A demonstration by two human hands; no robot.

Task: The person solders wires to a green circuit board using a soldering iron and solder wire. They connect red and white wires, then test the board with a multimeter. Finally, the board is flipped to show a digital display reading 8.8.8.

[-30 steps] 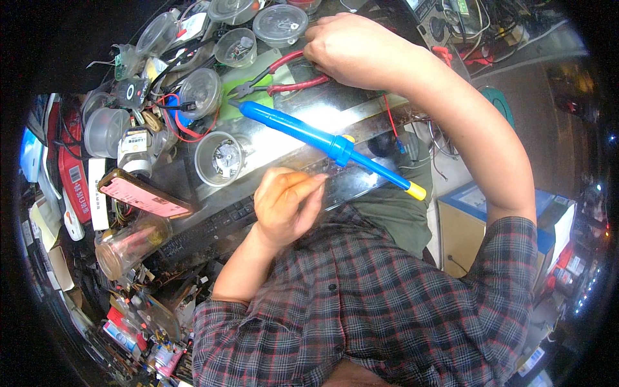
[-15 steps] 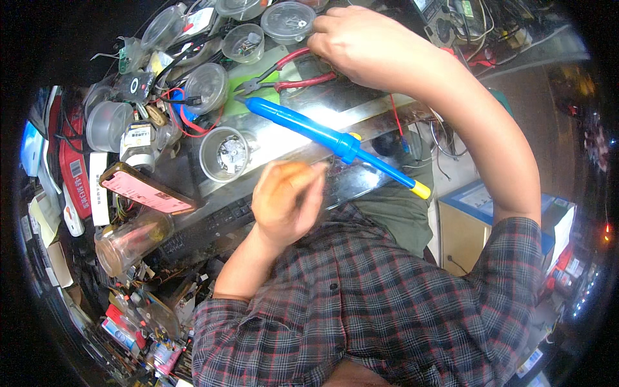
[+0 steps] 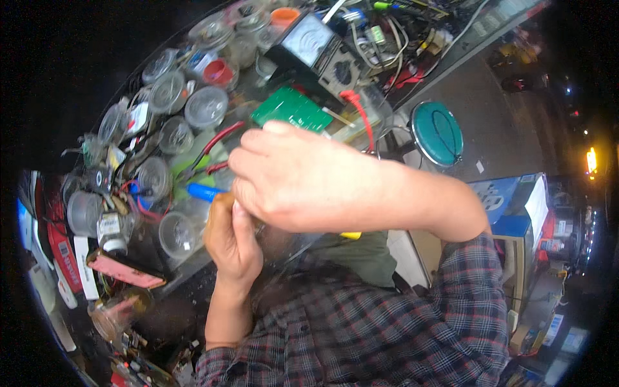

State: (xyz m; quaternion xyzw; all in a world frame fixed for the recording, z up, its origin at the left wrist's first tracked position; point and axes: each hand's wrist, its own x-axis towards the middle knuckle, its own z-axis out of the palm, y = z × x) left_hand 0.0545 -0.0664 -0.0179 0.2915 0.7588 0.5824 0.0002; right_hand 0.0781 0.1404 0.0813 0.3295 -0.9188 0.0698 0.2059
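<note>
My left hand (image 3: 232,242) and my right hand (image 3: 290,177) meet over the bench, fingertips against each other. The left fingers are curled with the thumb pointing up; the right fingers are bent and closed. Anything pinched between them is hidden. Beneath them lies a blue desoldering pump (image 3: 204,191); only its front part and yellow end show, the rest is covered. Red-handled side cutters (image 3: 220,138) lie just beyond my hands, partly hidden by the right one. A green circuit board (image 3: 291,108) lies past my right knuckles.
Clear plastic tubs (image 3: 206,107) of small parts crowd the left and back. An analog multimeter (image 3: 316,51) with a red lead stands at the back. A phone (image 3: 126,269) leans at the left. A round teal-topped thing (image 3: 437,133) sits right of the bench.
My right hand has come from the far side of the bench, beyond the cutters, back to my left hand. The view has shifted, bringing the multimeter and green board into sight.
</note>
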